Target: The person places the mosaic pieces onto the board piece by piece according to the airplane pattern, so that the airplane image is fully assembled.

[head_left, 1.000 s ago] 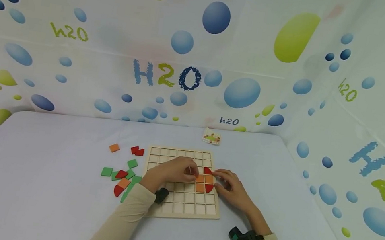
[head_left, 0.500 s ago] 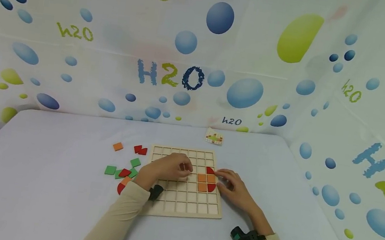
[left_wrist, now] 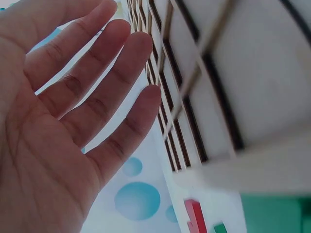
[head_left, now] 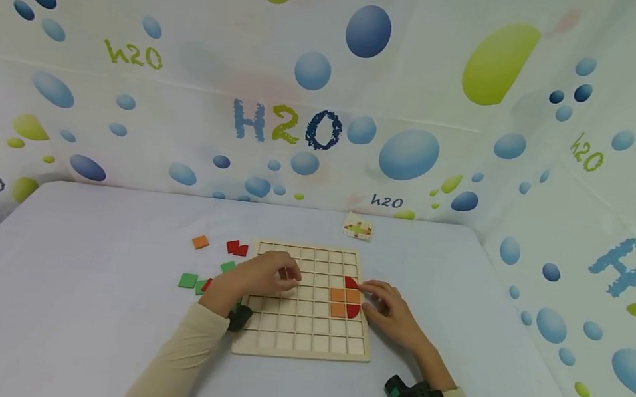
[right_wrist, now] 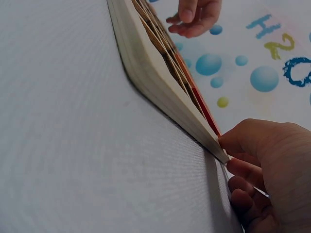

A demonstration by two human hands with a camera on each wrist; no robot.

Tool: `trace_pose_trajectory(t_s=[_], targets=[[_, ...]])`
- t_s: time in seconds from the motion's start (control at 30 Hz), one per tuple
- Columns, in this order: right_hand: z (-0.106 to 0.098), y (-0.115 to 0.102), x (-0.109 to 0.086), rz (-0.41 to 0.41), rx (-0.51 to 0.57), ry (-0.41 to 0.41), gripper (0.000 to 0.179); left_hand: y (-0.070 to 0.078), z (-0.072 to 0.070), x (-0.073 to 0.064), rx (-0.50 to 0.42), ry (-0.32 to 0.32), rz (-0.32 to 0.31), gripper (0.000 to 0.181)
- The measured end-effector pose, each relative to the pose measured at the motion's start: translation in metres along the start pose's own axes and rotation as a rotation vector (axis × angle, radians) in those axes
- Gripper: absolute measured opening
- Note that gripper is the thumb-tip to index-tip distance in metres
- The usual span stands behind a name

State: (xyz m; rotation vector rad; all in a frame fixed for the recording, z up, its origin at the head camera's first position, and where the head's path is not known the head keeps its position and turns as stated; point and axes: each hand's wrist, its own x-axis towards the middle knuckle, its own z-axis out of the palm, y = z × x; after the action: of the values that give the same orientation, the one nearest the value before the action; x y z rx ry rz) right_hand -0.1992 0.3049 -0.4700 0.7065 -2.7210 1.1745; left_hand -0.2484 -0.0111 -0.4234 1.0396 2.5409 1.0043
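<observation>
My left hand [head_left: 267, 274] hovers over the left half of a wooden grid board [head_left: 302, 342]. Its fingers are spread and relaxed in the left wrist view, with nothing in them. At the board's right edge rests my right hand [head_left: 395, 317], fingertips touching the rim; the right wrist view shows the same contact. On the board's right side lie orange square tiles [head_left: 337, 310], with a red rounded piece [head_left: 350, 282] above them and another red rounded piece [head_left: 353, 310] below.
Left of the board lie a green tile [head_left: 188, 280], an orange tile [head_left: 200, 241] and red pieces [head_left: 240, 250]; my left arm hides part of this scatter. A small patterned card [head_left: 357, 229] lies behind the board. Printed cloth [head_left: 213, 77] hangs behind the table.
My left hand has let go of an orange tile on the board and moved left, away from it. The right hand has stayed at the board's edge. The head view has shifted slightly.
</observation>
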Motion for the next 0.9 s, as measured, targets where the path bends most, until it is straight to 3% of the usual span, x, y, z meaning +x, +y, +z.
trace_pose_trajectory(t_s=[0.2, 0.43, 0.9], targets=[[-0.007, -0.028, 0.000, -0.008, 0.021, 0.001, 0.033, -0.011, -0.004, -0.010, -0.031, 0.012, 0.001, 0.007], [-0.014, -0.046, 0.001, -0.030, 0.021, -0.002, 0.031, -0.017, -0.011, -0.022, -0.040, 0.013, -0.062, 0.009], [0.002, 0.005, 0.002, -0.022, 0.019, 0.004, 0.034, -0.030, -0.021, -0.047, -0.044, 0.027, -0.137, 0.008]])
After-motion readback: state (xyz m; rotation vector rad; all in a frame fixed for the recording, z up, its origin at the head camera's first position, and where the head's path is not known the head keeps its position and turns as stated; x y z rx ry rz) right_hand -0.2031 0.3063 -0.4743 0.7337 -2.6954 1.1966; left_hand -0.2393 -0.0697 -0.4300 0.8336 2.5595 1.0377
